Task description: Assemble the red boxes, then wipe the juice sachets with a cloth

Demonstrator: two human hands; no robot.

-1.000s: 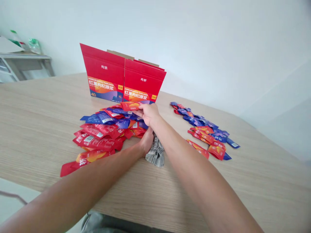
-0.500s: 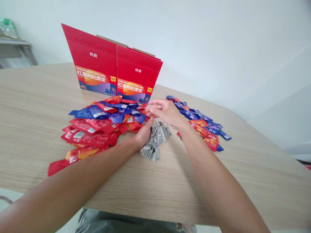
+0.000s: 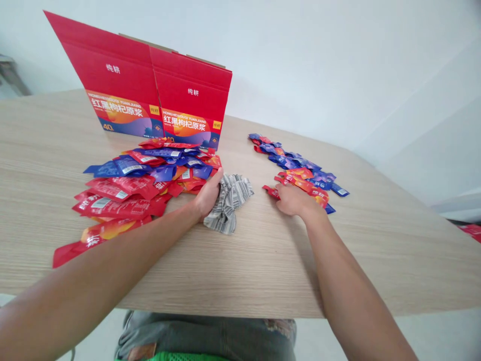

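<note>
My left hand is closed at the left edge of a crumpled grey-and-white striped cloth, its thumb up and its other fingers hidden behind the fabric. Right beside that hand lies a large heap of red and blue pouches. My right hand is down at the near left end of the smaller row of pouches. Its fingers are bent over a red pouch, whose end sticks out to the left; part of the pouch is covered by the hand.
Behind the large heap stands an opened red printed carton with its flaps up. All of this rests on a pale wood-grain table, with a white wall at its back. Part of another table shows at the far left.
My right hand has come away from above the cloth, moving right and down onto the red pouch in the smaller row. My left hand stays by the cloth. The view has shifted slightly.
</note>
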